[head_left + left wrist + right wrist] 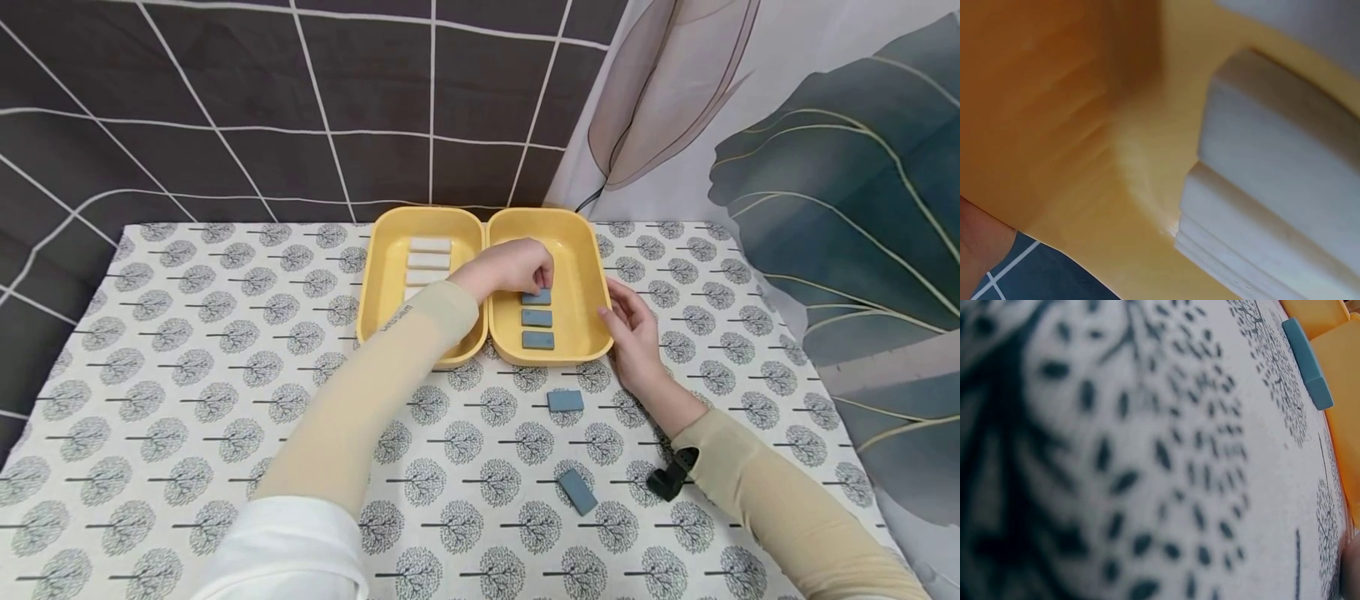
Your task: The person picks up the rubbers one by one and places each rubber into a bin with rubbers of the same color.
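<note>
My left hand [519, 265] reaches over the divide into the right-hand yellow tray [581, 250], fingers bent downward. Its fingertips pinch at the far edge of a blue-grey block [534, 299]. Nearer me in that tray lie two more such blocks, one [537, 318] in front of the other [537, 340]. With thumb at the rim and fingers along the outer wall, my right hand [633, 333] holds the tray's right side. Several white blocks [429, 261] form a column in the left-hand yellow tray [386, 250], partly hidden by my left forearm; the left wrist view shows these white blocks [1272, 125] close up.
Two loose blue-grey blocks lie on the tree-print cloth, one [565, 402] just before the right tray and another [577, 492] closer to me, tilted. A black strap device [672, 475] sits at my right wrist. Behind the trays hangs a dark gridded cloth [375, 92].
</note>
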Demonstrator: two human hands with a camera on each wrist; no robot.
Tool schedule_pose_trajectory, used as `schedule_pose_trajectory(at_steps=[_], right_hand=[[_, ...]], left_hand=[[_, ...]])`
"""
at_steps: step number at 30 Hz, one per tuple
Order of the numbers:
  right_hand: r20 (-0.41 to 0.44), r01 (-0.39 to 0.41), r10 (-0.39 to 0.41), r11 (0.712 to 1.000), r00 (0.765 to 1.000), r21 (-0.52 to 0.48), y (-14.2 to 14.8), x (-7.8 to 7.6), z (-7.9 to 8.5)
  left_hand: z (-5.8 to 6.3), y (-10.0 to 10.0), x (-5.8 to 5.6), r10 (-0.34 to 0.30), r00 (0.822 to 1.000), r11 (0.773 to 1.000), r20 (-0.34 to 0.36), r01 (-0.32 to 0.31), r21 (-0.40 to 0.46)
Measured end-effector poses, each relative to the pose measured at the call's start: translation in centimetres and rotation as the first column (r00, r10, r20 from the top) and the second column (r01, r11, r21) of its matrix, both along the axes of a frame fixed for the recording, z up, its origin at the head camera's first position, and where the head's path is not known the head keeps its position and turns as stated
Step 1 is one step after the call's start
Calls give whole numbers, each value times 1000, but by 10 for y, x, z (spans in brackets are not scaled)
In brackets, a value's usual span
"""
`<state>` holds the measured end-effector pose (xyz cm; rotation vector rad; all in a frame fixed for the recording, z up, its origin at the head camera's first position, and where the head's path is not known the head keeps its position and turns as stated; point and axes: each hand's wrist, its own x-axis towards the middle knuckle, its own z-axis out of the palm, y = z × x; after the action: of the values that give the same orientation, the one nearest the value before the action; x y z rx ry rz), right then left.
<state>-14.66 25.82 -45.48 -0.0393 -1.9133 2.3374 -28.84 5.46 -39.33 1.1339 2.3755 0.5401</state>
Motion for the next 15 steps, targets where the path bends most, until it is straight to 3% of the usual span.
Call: schedule_pose_trajectory(at_steps=[15], right_hand=[[-2, 0, 0, 1000, 1000, -2, 0, 0, -1]], left_hand=[[2, 0, 1, 12, 1000, 1000, -4, -12, 13]])
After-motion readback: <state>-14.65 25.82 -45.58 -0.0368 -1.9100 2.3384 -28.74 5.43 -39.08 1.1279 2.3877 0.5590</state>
